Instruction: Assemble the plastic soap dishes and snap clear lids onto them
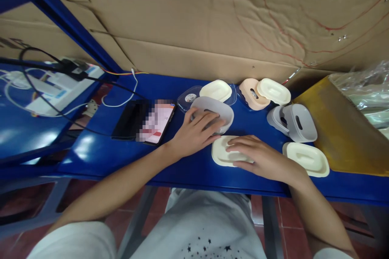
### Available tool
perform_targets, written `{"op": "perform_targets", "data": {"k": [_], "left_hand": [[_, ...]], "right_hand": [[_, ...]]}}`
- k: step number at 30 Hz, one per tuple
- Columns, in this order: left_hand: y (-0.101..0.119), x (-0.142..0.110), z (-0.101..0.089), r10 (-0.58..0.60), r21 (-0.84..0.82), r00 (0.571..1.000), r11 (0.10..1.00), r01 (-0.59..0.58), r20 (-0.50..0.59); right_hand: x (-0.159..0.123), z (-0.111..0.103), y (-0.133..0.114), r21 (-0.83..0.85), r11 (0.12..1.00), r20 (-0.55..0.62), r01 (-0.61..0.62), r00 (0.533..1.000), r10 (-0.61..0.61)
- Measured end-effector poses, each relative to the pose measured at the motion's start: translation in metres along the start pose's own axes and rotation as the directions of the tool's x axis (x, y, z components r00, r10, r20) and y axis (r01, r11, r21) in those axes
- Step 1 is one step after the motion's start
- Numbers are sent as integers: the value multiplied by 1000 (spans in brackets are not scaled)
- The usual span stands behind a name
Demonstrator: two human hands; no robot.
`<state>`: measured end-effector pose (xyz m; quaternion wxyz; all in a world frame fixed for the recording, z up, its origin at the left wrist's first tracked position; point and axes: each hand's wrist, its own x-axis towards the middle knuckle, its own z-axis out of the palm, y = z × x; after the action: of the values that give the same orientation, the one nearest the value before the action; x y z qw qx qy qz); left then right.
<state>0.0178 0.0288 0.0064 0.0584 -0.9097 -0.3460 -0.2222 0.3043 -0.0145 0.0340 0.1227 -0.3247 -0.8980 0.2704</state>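
Note:
My left hand [199, 130] is at a pale grey plastic box [226, 111] with a dark slot. Its fingers reach over the box and the thumb stays at the near side, covering much of the near wall. Just to the right, my right hand [258, 154] rests over a cream oval lid [219, 156] lying on the blue table, fingers and thumb apart on its surface. Behind the grey box lie a clear plastic cover [181, 100] with a round sticker and another cream lid [215, 90].
Farther right are a peach box [251, 91] with a cream lid [275, 91], grey boxes [304, 123] and a cream lid [306, 160]. A yellow-brown carton [346, 137] borders them. Left lie a phone [159, 123], cables and a power strip [65, 89]. Cardboard [182, 20] stands behind.

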Motion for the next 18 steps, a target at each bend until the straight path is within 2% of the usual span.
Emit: {"op": "perform_targets", "data": {"k": [3, 5, 8, 11, 14, 16, 18], "left_hand": [[-2, -2, -5, 31, 2, 996, 1000, -31, -82], [-2, -5, -9, 111, 11, 980, 994, -111, -167], [4, -10, -17, 292, 17, 924, 955, -297, -245], [13, -12, -21, 397, 0, 884, 912, -410, -246], [17, -12, -21, 374, -49, 893, 916, -397, -252], [14, -12, -21, 291, -72, 912, 944, -323, -288], [6, -12, -21, 167, -108, 932, 971, -211, -321]], "right_hand": [[1, -4, 1, -17, 1000, -19, -4, 1000, 4], [0, -7, 4, -45, 999, -25, -21, 999, 20], [-2, -11, 8, -106, 990, -49, -90, 995, 86], [-5, -14, 10, -156, 975, -83, -162, 985, 150], [-2, -12, 10, -201, 958, -229, -202, 961, 155], [3, -8, 9, -206, 956, -347, -209, 929, 128], [10, -3, 10, -182, 965, -410, -188, 906, 100]]}}
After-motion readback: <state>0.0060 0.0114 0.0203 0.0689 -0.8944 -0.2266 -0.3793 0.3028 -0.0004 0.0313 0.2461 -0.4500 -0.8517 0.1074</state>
